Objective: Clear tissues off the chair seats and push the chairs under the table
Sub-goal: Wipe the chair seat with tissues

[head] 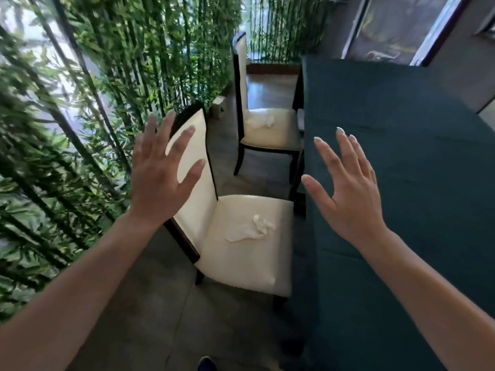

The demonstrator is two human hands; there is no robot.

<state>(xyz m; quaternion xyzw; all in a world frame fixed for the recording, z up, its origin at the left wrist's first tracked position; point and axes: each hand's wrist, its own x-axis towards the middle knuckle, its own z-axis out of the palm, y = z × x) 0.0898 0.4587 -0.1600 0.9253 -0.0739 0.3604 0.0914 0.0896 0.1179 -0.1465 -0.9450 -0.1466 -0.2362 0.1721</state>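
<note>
Both forearms reach forward from the bottom corners, and each hand is spread wide with straight fingers, holding nothing. On the left hand (pixel 160 180) the grip is open, raised in front of the tall cream backrest of the near chair (pixel 246 253), not plainly touching it. On the right hand (pixel 351 194) the grip is open too, hovering above the dark green cloth that covers the counter (pixel 417 145).

That near chair stands pulled out from the counter's left edge, its seat fully exposed. One crumpled white tissue (pixel 253 230) lies near the middle of the seat (twisted into a loose strip). Further back, a second chair (pixel 267 129) of the same kind sits beside the counter, also pulled out, with another tissue (pixel 261 121) crumpled on its seat near the backrest.

Green bamboo stalks (pixel 80 103) fill the left side. Grey floor (pixel 160 303) shows beneath the chairs, and the tip of a dark shoe (pixel 206 364) pokes in at the bottom edge.
</note>
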